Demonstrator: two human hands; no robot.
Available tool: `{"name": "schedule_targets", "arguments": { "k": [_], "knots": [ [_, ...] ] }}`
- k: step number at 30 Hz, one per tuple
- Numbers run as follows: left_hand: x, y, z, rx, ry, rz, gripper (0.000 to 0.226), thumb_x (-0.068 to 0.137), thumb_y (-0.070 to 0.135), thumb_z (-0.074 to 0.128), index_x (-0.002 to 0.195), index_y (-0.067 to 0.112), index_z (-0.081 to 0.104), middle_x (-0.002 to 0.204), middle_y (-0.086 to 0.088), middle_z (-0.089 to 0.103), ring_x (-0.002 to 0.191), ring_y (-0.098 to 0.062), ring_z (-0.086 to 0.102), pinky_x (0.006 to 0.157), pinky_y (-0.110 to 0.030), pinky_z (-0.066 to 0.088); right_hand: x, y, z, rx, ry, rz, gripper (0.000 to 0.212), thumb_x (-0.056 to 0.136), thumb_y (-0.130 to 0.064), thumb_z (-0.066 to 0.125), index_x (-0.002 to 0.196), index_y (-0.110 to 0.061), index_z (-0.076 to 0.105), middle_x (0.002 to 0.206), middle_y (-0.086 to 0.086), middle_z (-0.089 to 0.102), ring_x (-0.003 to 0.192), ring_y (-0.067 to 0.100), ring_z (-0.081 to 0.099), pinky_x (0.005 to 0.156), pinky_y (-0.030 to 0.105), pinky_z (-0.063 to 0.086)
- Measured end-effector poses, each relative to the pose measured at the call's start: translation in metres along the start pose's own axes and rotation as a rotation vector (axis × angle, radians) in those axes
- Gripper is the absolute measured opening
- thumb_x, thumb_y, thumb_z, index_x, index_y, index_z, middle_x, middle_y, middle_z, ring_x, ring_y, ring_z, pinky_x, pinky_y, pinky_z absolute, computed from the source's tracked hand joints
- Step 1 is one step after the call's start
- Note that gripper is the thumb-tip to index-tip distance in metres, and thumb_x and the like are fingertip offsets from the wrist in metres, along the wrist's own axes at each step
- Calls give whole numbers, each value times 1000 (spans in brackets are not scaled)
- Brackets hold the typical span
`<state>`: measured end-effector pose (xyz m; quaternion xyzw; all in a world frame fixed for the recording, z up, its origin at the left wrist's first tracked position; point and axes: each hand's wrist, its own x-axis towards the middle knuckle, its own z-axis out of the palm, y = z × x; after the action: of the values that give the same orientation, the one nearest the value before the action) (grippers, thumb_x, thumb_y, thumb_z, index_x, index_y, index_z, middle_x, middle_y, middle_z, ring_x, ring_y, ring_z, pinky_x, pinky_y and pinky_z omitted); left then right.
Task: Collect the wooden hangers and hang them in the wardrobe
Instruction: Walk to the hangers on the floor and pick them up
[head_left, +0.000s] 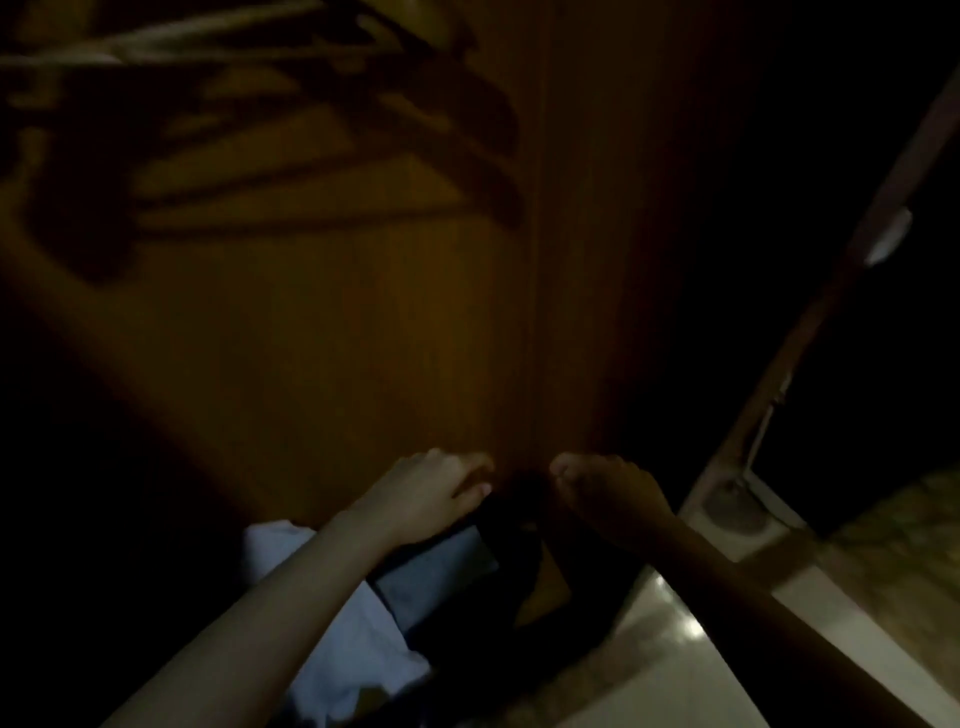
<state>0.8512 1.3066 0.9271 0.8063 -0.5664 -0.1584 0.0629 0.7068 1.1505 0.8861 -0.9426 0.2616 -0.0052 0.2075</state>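
My view is mostly the wardrobe (363, 322) back panel. The wooden hangers (322, 135) hang at upper left, long bars running roughly left to right, well above both hands. Low down, a dark bundle (514, 519) sits between my left hand (426, 499) and right hand (613, 504), about equally near each. Both sets of fingers curl toward it, but it's too dim to tell whether either one grips.

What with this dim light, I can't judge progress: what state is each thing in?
wooden hangers: hanging up top, blurred.
wardrobe door: open.
left hand: fingers curled at a dark item; grip unclear.
right hand: fingers curled at the same item; grip unclear.
light cloth: lying crumpled below the hands.
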Motion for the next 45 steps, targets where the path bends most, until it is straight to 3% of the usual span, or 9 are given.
{"name": "schedule_targets", "arguments": {
  "k": [4,8,12,21,25,28,33,37,45],
  "knots": [
    [9,42,70,-139,-171,49,34,95,33,46,127,22,50,99,0,65,83,-14,59,74,-32,49,-64,64,44,52,-142,170,27,95,-30,43,118,-26,56,118,1,62,108,24,59,86,34,49],
    [6,86,138,-183,-295,54,33,96,33,46,124,19,52,98,-7,65,67,-7,49,58,-25,37,-141,122,75,109,-206,326,24,95,-30,43,114,-26,58,110,-3,66,96,18,64,72,25,47],
    [0,129,196,-279,-394,-24,32,95,33,47,122,17,54,112,-7,64,92,-17,57,77,-27,47,-225,177,100,214,-252,521,28,95,-30,43,118,-25,58,114,-1,65,100,19,63,73,24,42],
    [-45,230,327,-346,-666,-224,12,95,17,47,89,19,57,92,-5,57,97,-25,55,83,-34,49,-442,272,153,507,-328,999,29,95,-26,45,117,-16,59,113,9,65,95,24,62,78,30,46],
    [-57,260,367,-269,-804,-285,38,98,24,44,131,5,46,135,-15,48,122,-29,48,87,-27,39,-513,294,172,657,-287,1191,28,94,-19,45,115,-8,61,108,17,66,85,25,61,81,35,51],
    [-46,282,385,-219,-868,-274,37,98,27,42,127,5,49,134,-17,51,118,-29,51,92,-32,42,-554,303,184,718,-277,1303,27,94,-14,46,114,-2,61,110,20,65,84,24,58,78,32,48],
    [5,326,401,-202,-901,-179,34,98,25,41,121,5,56,125,-15,58,112,-26,55,86,-27,41,-592,314,196,870,-255,1496,26,92,-5,46,99,13,62,96,31,65,70,29,58,65,34,51],
    [59,355,406,-154,-933,-120,33,97,23,43,119,3,58,123,-16,60,112,-26,56,85,-25,40,-586,337,192,928,-251,1583,18,92,-6,47,82,-1,61,75,14,60,58,17,53,46,17,41],
    [191,416,394,-33,-966,-13,32,98,21,41,119,2,57,121,-17,59,110,-28,56,84,-27,40,-491,437,133,972,-85,1556,24,93,-9,45,105,4,61,84,15,63,74,25,60,72,36,53]
  ]
}}
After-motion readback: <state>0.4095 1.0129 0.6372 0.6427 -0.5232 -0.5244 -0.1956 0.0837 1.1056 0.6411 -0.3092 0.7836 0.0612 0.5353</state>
